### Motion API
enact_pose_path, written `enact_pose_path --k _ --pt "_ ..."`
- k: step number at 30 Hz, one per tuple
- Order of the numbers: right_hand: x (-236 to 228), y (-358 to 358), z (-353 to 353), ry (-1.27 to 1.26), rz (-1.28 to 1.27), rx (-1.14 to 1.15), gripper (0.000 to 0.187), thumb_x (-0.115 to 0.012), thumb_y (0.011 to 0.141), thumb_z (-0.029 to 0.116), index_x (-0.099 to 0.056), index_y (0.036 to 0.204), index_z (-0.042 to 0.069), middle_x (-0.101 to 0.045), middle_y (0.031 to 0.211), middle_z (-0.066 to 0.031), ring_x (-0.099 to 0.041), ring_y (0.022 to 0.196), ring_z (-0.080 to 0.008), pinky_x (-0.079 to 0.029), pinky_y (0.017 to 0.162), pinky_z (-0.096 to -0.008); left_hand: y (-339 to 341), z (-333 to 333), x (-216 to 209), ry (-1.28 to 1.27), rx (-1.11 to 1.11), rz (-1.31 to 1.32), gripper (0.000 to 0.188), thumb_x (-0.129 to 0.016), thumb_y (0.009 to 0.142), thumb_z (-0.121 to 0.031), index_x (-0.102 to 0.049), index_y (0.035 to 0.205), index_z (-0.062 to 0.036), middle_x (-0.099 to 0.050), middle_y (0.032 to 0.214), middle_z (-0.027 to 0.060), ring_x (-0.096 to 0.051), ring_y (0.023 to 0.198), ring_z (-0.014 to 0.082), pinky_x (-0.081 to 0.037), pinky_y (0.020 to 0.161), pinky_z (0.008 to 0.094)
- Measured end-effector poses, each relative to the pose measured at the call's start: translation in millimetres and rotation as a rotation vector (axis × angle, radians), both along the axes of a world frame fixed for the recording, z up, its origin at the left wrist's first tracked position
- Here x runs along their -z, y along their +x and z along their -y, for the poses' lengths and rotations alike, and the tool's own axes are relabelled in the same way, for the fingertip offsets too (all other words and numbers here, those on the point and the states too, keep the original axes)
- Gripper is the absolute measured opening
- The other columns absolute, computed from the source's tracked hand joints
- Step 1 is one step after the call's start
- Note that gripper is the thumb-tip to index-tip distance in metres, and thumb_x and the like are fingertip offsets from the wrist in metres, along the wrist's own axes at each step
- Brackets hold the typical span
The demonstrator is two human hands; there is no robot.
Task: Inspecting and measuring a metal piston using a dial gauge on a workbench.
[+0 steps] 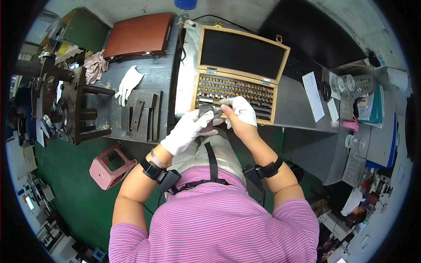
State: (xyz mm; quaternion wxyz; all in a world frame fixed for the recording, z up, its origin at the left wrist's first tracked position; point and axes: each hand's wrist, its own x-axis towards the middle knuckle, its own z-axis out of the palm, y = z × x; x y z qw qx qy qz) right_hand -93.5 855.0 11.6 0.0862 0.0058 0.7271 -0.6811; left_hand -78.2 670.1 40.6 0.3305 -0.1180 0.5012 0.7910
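My left hand, in a white glove, is closed round a dark grey metal block just in front of an open wooden case. My right hand wears a white glove that leaves the thumb side bare. Its fingers come together at the block's right side; whatever they pinch is too small to make out. Behind both hands, the wooden case of gauge blocks lies open, with rows of small steel blocks in slots. Its black-lined lid leans back. My hands hide part of the case's front edge.
On the left bench lie flat dark steel plates, a loose white glove and a closed reddish-brown case. A heavy metal fixture stands further left. A pink stool is on the floor. A keyboard and black scissors are right.
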Motion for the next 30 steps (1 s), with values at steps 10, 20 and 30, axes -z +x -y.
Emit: enact_pose_path --k 10,20,30 --pt "67 -15 -34 0.537 -0.156 0.032 0.019 -0.057 0.092 0.021 -0.067 0.100 0.007 -0.061 0.095 -0.0181 -0.060 0.088 -0.0365 -0.048 0.078 -0.0398 36 12 68 -0.097 0.311 -0.100 0.039 -0.053 0.096 -0.007 -0.049 0.134 -0.0011 -0.063 0.114 0.0077 -0.060 0.105 0.0145 -0.048 0.093 0.0297" --pt "91 -13 -22 0.810 -0.362 -0.113 0.013 -0.063 0.087 0.020 -0.070 0.093 0.010 -0.064 0.088 -0.0114 -0.061 0.087 -0.0306 -0.049 0.081 -0.0380 63 18 51 -0.140 0.364 -0.125 0.036 -0.053 0.096 -0.008 -0.055 0.132 -0.0071 -0.055 0.088 -0.0021 -0.045 0.076 0.0043 -0.041 0.069 0.0206" --pt "74 -67 23 0.944 -0.778 -0.649 0.020 -0.057 0.086 0.019 -0.068 0.070 0.016 -0.061 0.073 -0.0099 -0.062 0.067 -0.0292 -0.047 0.056 -0.0406 71 35 55 0.068 0.216 0.117 0.040 -0.050 0.096 -0.001 -0.051 0.136 -0.0051 -0.063 0.109 0.0044 -0.053 0.094 0.0061 -0.044 0.081 0.0216"
